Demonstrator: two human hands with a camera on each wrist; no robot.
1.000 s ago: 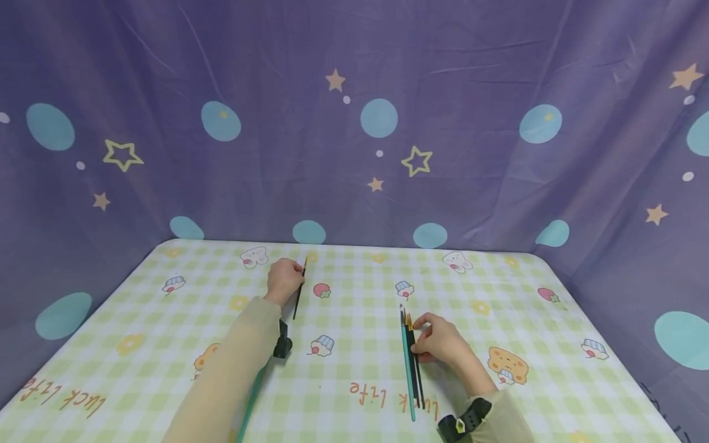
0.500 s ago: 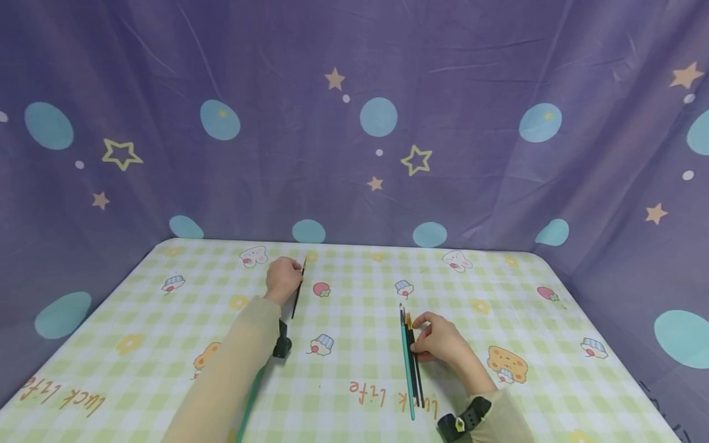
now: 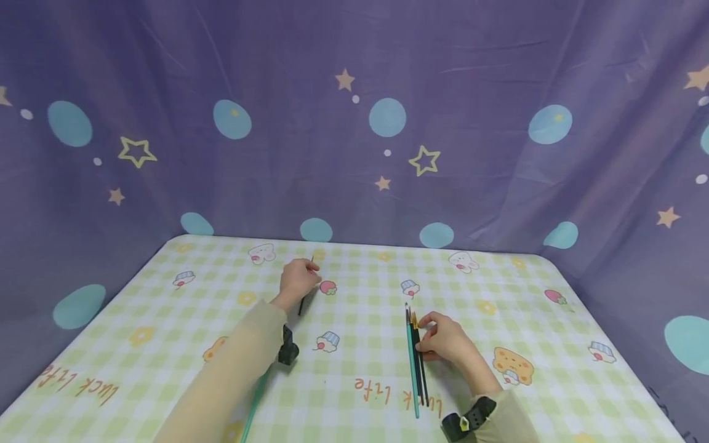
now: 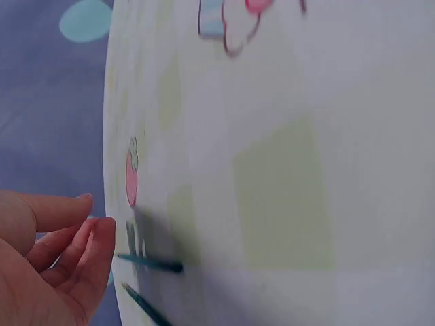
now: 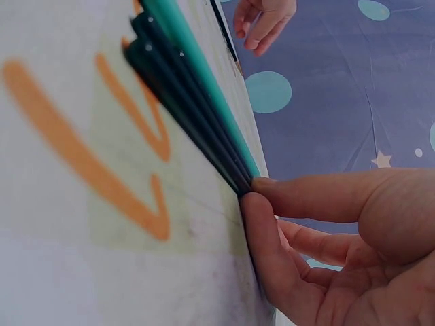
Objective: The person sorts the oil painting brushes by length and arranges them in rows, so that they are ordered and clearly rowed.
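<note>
1. A bundle of black brushes [image 3: 419,369] with gold-coloured ferrules lies on the right half of the desk, bristles toward its far edge; how many are in it is hard to tell.
2. The right hand [image 3: 450,343] pinches these shafts between thumb and finger.
3. A teal brush [image 3: 414,375] runs along the bundle's left side, its lower end over orange lettering [image 3: 382,394].
4. Well apart, on the far left of the desk, is a single black brush [image 3: 301,306], slanted and partly hidden by the left hand [image 3: 299,279].
5. In the left wrist view, that hand's thumb and fingertips stand slightly apart, with nothing seen between them.
6. A second teal brush [image 3: 254,409] shows near the front edge, partly under the left sleeve [image 3: 221,381].
7. A green-checked cloth [image 3: 354,344] printed with cupcakes and strawberries covers the desk.
8. Behind it hangs a purple curtain [image 3: 471,197] with stars and blue ovals.
</note>
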